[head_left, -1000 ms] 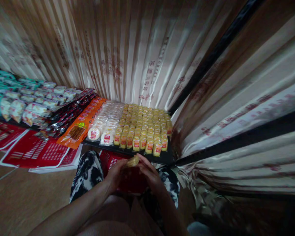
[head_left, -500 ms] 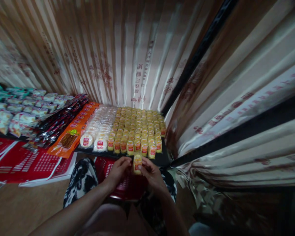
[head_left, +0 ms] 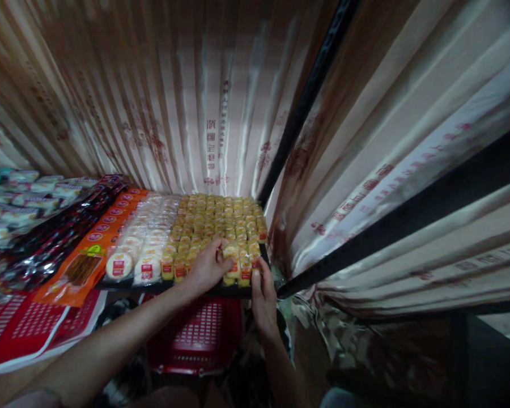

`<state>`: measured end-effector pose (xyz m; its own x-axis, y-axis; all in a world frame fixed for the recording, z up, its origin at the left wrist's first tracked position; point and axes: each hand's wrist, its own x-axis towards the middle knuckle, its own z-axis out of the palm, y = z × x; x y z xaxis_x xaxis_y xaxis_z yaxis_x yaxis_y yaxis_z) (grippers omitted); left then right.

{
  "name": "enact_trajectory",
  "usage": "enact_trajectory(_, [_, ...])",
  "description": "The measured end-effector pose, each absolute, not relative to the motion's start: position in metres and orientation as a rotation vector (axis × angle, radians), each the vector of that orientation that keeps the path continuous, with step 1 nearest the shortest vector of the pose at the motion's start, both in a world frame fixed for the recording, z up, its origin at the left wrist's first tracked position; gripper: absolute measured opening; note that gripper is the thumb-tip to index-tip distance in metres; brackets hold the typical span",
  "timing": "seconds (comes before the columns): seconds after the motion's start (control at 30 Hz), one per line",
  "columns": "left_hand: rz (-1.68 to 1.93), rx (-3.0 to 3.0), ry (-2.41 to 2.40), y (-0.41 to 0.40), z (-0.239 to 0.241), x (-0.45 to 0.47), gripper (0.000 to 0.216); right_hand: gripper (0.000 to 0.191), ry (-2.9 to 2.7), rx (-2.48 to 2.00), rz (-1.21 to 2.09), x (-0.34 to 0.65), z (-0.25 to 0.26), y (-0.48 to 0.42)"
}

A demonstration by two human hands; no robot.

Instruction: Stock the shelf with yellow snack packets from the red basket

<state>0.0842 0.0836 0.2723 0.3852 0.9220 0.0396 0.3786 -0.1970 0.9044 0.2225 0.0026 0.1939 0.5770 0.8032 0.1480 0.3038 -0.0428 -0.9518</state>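
Rows of small yellow wrapped snack packets [head_left: 199, 226] with red labels cover the right end of a black display shelf [head_left: 261, 249]. My left hand [head_left: 206, 266] reaches over the front of these rows. Its thumb and fingers are closed on a yellow snack packet [head_left: 232, 256], held against the front packets. At the right front corner, my right hand [head_left: 264, 297] has its fingers stretched out. The fingertips are beside the end packet [head_left: 255, 253] and seem to touch it; no packet shows inside this hand.
Left of the yellow rows lie round white wrapped crackers [head_left: 147, 268], an orange snack bag [head_left: 83, 266], dark glossy packets [head_left: 63, 226] and white packets [head_left: 29, 198]. A red basket [head_left: 195, 334] sits below the shelf. Pleated curtains [head_left: 187, 113] and black poles [head_left: 306, 107] stand behind and right.
Both hands have moved from in front of the shelf onto its front rows. The packet, held mainly by the right hand before, appears in the left. The view has shifted right.
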Motion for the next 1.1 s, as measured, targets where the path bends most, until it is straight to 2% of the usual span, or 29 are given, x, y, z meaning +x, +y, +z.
enact_trajectory(0.2, [0.817, 2.000, 1.116, 0.128, 0.296, 0.154, 0.023, 0.071, -0.963, -1.731, 0.460, 0.239, 0.179, 0.039])
enact_trajectory(0.43, [0.635, 2.174, 1.156, 0.155, 0.284, 0.217, 0.027, 0.073, -0.947, -1.717, 0.547, 0.246, 0.174, 0.041])
enact_trajectory(0.67, [0.357, 2.435, 1.103, 0.161, 0.265, 0.231, 0.026, 0.074, -0.928, -1.700, 0.615, 0.249, 0.177, 0.036])
enact_trajectory(0.87, [0.318, 2.527, 1.088, 0.165, 0.256, 0.234, 0.028, 0.071, -0.888, -1.690, 0.516, 0.250, 0.177, 0.035])
enact_trajectory(1.1, [0.308, 2.635, 1.037, 0.168, 0.251, 0.235, 0.022, 0.075, -0.849, -1.673, 0.456, 0.264, 0.175, 0.054])
